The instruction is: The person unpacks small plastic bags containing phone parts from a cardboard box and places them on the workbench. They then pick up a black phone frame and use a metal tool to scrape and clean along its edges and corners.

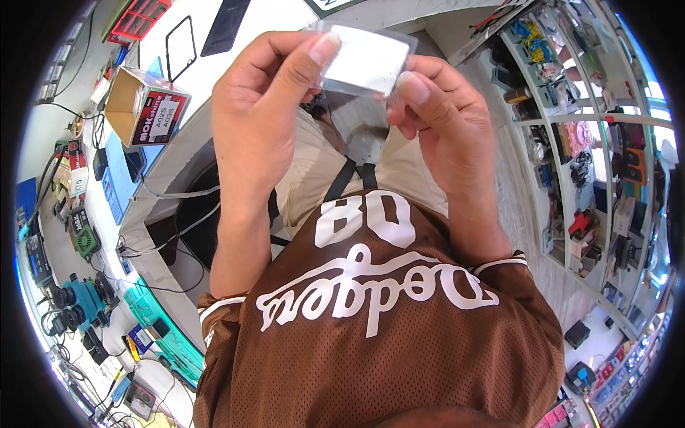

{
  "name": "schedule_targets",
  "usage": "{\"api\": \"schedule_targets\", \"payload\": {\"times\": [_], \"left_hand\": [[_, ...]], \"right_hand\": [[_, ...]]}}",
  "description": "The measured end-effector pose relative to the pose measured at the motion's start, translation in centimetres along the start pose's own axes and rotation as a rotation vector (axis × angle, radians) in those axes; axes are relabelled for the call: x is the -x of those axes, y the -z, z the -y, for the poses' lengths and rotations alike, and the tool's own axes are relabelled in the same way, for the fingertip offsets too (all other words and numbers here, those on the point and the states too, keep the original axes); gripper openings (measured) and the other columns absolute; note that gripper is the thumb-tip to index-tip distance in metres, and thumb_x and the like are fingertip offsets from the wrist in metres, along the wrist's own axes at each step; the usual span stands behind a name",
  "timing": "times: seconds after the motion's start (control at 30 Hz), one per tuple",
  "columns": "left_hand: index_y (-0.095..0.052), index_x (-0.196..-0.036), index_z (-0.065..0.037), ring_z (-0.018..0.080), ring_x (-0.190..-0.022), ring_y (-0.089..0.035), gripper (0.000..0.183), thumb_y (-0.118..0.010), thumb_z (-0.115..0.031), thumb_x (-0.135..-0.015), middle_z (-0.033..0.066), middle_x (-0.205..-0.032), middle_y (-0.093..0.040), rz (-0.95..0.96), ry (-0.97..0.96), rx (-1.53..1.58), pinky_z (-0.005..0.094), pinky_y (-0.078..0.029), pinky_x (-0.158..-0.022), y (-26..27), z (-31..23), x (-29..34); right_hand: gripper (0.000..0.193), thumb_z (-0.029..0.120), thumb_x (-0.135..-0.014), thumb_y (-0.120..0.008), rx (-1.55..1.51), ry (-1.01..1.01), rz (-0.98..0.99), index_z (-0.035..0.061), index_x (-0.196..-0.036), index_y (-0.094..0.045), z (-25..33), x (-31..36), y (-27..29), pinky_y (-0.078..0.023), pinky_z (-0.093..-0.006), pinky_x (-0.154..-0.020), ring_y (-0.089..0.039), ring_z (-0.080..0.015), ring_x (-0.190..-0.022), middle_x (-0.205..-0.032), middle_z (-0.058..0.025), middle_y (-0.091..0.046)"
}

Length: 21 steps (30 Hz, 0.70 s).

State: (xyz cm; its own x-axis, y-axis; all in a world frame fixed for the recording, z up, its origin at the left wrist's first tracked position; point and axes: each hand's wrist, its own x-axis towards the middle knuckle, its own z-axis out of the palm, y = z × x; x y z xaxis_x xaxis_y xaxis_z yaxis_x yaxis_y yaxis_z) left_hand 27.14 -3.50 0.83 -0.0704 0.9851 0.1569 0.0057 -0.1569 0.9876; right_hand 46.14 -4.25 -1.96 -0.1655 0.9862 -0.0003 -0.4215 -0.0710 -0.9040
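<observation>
A small clear plastic sleeve [367,60] with a white rectangular piece inside is held up in front of me, above my lap. My left hand [260,107] pinches its left end, thumb on top and fingers curled beneath. At the lower right corner, my right hand [449,114] grips it between thumb and bent fingers. The sleeve lies tilted, its right side a little lower. What the white piece is, I cannot make out.
On the white bench to the left are an open cardboard box [158,107], a thin black frame [181,48], a dark flat panel [225,25] and a teal mat [160,328]. Cables [178,192] hang off its edge. Shelves [571,118] full of small goods stand at right.
</observation>
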Motion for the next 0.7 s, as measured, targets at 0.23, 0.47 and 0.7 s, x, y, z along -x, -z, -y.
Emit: {"api": "schedule_targets", "payload": {"times": [0.23, 0.47, 0.7], "left_hand": [[-0.075, -0.111, -0.002, 0.0039, -0.086, -0.058, 0.027, -0.068, -0.027, -0.103, -0.0003, -0.095, -0.071, 0.064, 0.007, 0.057, 0.0204, -0.046, -0.077, -0.9, 0.1, 0.5], [-0.074, -0.109, -0.001, 0.0056, -0.085, -0.059, 0.022, -0.068, -0.02, -0.102, -0.0006, -0.094, -0.07, 0.096, 0.051, 0.015, 0.0226, -0.047, -0.08, -0.1, 0.6, 0.8], [-0.071, -0.1, 0.001, 0.0075, -0.082, -0.06, 0.01, -0.072, -0.009, -0.097, 0.0017, -0.09, -0.066, 0.046, 0.036, -0.09, 0.0256, -0.049, -0.077, -0.3, 1.7, 1.2]], "right_hand": [[0.025, 0.021, -0.094, -0.079, -0.014, -0.009, -0.068, 0.0007, -0.107, -0.071, -0.8, -0.6, -0.1, -0.043, -0.0187, -0.061, -0.061, -0.0047, -0.073, -0.088, -0.0015, -0.071], [0.022, 0.018, -0.096, -0.077, 0.018, 0.007, -0.103, 0.0004, -0.106, -0.069, -1.0, -0.7, 0.3, -0.046, -0.0191, -0.063, -0.062, -0.0051, -0.075, -0.09, -0.0021, -0.071], [0.015, 0.009, -0.099, -0.071, 0.063, -0.05, -0.02, 0.0012, -0.111, -0.067, -2.2, -1.1, 0.7, -0.048, -0.02, -0.07, -0.06, -0.0047, -0.083, -0.094, -0.0007, -0.069]]}}
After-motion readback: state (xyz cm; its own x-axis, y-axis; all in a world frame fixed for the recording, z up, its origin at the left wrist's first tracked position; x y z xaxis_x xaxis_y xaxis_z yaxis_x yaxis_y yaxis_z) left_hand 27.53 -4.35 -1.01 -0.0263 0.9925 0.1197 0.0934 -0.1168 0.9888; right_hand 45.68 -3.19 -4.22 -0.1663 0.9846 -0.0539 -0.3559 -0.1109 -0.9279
